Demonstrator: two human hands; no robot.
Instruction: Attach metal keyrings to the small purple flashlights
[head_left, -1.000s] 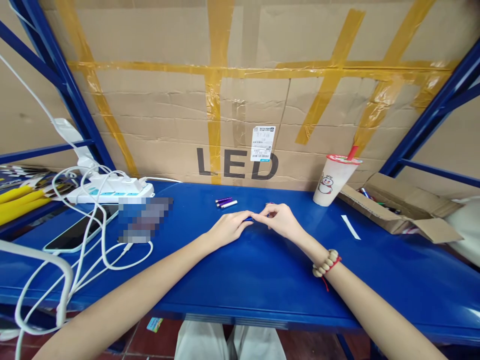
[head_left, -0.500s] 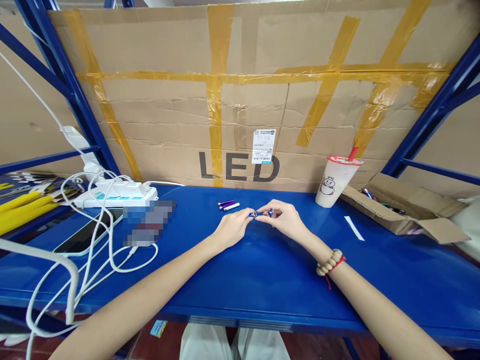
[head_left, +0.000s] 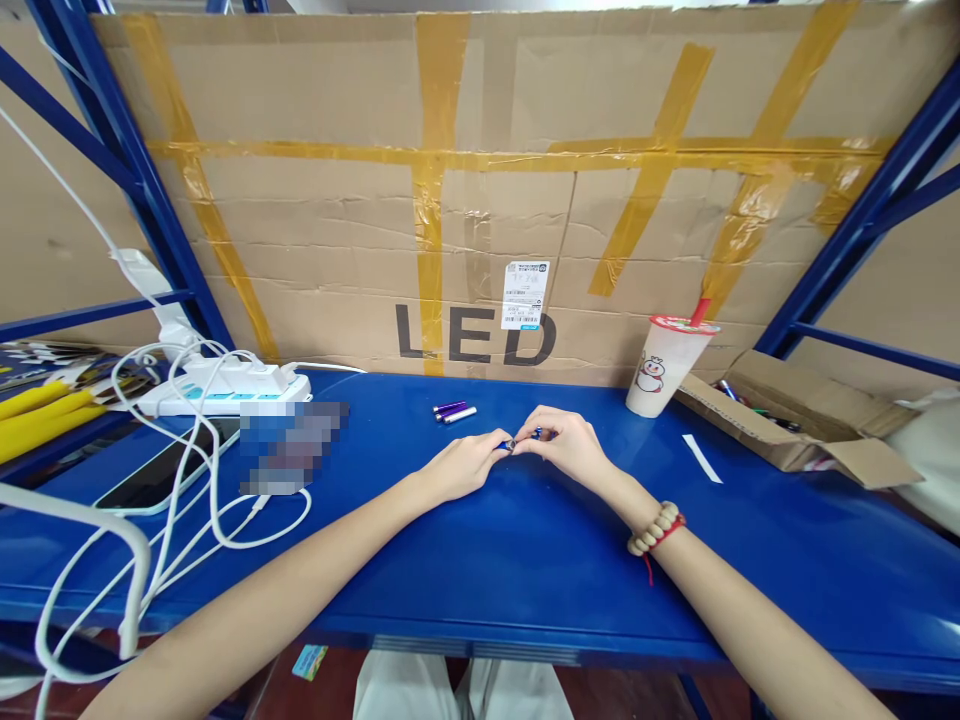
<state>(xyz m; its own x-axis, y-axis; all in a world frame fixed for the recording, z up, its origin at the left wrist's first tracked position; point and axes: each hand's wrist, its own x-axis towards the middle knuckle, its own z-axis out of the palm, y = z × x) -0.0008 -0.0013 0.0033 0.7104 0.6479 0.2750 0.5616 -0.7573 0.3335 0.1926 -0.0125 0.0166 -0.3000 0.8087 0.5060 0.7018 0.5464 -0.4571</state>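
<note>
My left hand (head_left: 463, 467) is closed on a small blue piece with a silver end (head_left: 509, 446), its exact kind too small to make out. The fingertips of my right hand (head_left: 564, 440) meet that silver end. A second small blue piece (head_left: 541, 434) shows within my right hand, partly covered by its fingers. Both hands are just above the blue tabletop (head_left: 480, 560). Beyond my left hand lie several slim purple and silver tubes (head_left: 451, 411), side by side.
A lidded cup with a red straw (head_left: 664, 365) and an open cardboard box (head_left: 780, 420) of small items stand at right. Near them lies a white strip (head_left: 703, 459). White cables, a power strip (head_left: 225, 390) and a phone (head_left: 161, 475) crowd the left. A large carton (head_left: 345, 230) rises behind.
My right fingertips have closed in on the silver end of the piece in my left hand. Both hands sit slightly lower in the view.
</note>
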